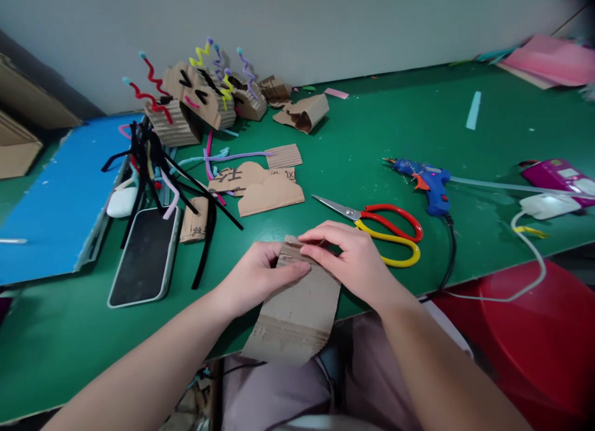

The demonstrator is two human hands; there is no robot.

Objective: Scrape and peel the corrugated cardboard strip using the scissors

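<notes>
Green table (pixel 362 146), scissors (pixel 359 215), blue glue gun (pixel 431 182), phone (pixel 145 254), cardboard pieces (pixel 272 194)

- Piece of brown cardboard (pixel 297 301): a single long strip, plain-faced, narrower at its 12 o'clock end and broader towards 6 o'clock.
- State: held at the 12 o'clock end, where the sheet is creased crosswise, shows ridges and has a rough, uneven edge; part of that end is hidden.
- Lower part: darker, scuffed bands run across it near 6 o'clock; the corner at 5 o'clock is rounded, the one at 7 o'clock pointed.
- Pose: tilted slightly from 1 towards 7 o'clock, its 6 o'clock end jutting past the edge of the surface (pixel 493 232).
</notes>
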